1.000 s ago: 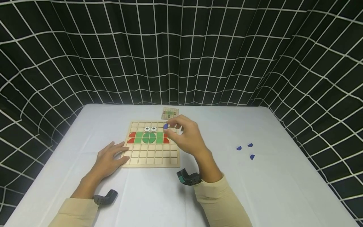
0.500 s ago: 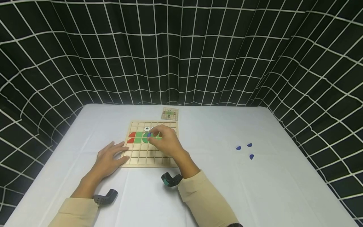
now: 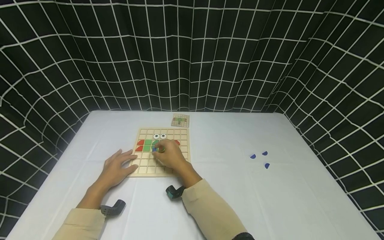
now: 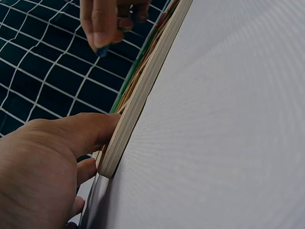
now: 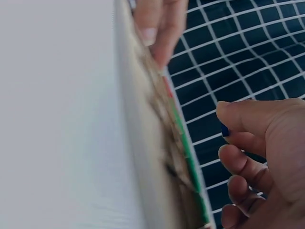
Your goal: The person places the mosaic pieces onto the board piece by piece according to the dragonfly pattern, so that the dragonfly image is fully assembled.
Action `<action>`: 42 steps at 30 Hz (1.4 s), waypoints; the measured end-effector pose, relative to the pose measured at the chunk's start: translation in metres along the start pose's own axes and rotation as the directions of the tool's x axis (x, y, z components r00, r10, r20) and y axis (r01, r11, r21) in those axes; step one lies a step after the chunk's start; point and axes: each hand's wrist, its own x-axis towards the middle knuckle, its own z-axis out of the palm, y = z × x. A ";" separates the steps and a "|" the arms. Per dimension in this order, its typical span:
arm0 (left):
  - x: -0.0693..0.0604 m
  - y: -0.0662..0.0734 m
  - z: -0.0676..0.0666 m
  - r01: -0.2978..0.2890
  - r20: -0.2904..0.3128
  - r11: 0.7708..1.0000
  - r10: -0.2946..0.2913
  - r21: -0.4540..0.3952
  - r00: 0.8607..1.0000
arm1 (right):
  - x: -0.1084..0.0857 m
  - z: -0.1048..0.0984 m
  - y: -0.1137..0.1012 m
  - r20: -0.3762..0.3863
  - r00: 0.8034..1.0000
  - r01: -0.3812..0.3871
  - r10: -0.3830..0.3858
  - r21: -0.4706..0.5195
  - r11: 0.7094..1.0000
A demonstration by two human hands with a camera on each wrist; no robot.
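Observation:
My right hand [image 3: 172, 156] pinches a small blue half-circle piece [image 3: 154, 149] between thumb and index finger, over the middle of a wooden grid board [image 3: 151, 170]. In the right wrist view the blue piece [image 5: 225, 130] is held above the board, apart from it. My left hand [image 3: 115, 170] rests at the board's left edge with fingers spread and loosely bent, thumb and fingertips touching the frame. Red quarter pieces [image 3: 139, 148], green squares [image 3: 147, 145] and two white eye pieces [image 3: 159, 136] lie in the grid. My right hand hides part of the green pieces.
Three more blue half-circle pieces [image 3: 267, 165] lie on the white tabletop [image 3: 288, 200] at the right. A small pattern card [image 3: 180, 120] lies behind the board. A dark curtain with white grid lines [image 3: 192, 56] surrounds the table.
My right hand has moved left and slightly nearer to me, carrying the blue half-circle piece from the board's right side to over its middle. The left hand has stayed in place.

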 end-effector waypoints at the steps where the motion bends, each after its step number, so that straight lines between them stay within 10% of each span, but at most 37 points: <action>1: 0.000 0.000 0.000 0.001 0.001 1.000 -0.001 -0.001 1.000 | 0.000 0.002 0.002 0.005 1.000 -0.001 0.001 -0.022 1.000; 17: 0.001 0.000 -0.001 -0.002 -0.006 1.000 0.002 -0.004 1.000 | 0.001 0.015 0.007 0.028 1.000 0.005 0.003 -0.286 0.958; 30: 0.000 -0.001 0.002 0.006 -0.009 1.000 -0.006 0.002 1.000 | -0.002 0.012 0.007 0.019 0.999 -0.030 0.036 -0.250 0.968; 42: 0.001 0.001 0.003 0.018 -0.017 1.000 -0.018 0.007 1.000 | -0.017 -0.077 -0.027 -0.112 0.986 0.112 -0.122 -0.092 0.989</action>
